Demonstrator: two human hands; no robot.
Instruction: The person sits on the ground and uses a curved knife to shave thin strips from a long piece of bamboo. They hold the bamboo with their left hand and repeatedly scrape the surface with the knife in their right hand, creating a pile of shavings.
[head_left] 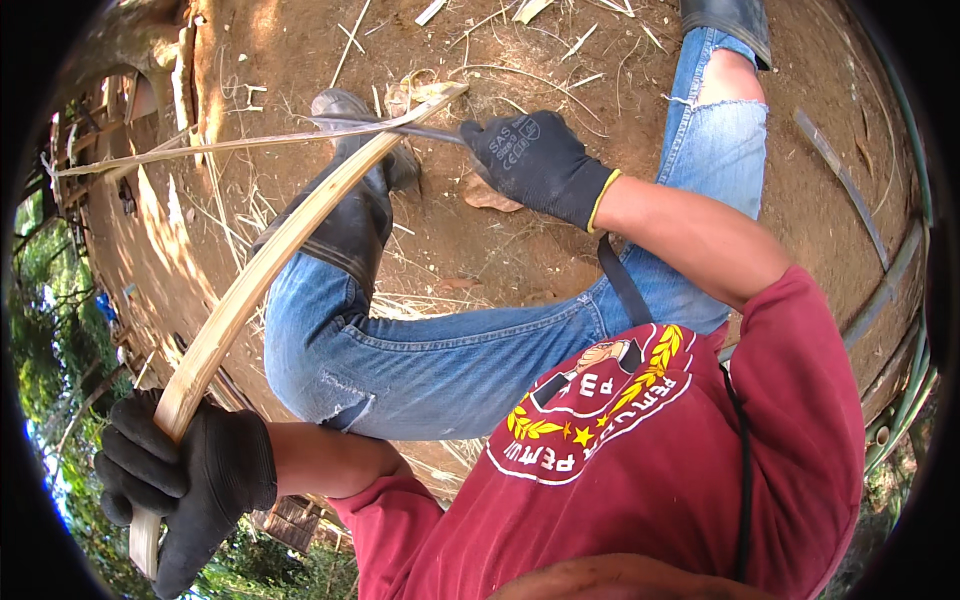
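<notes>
My left hand, in a black glove, is wrapped round the lower end of a long, pale split bamboo strip. The strip slants up and to the right, its far end close to my right hand. That right hand, also gloved, is closed on a knife; its handle is hidden in the fist. The narrow grey blade points left and meets the strip near its far end. From there a thin sliver stretches away to the left. Whether the sliver is still joined to the strip, I cannot tell.
My bent leg in blue jeans lies below the strip, its dark boot behind the strip's upper part. Shavings litter the brown dirt ground. A flat grey strip and green poles lie at the right.
</notes>
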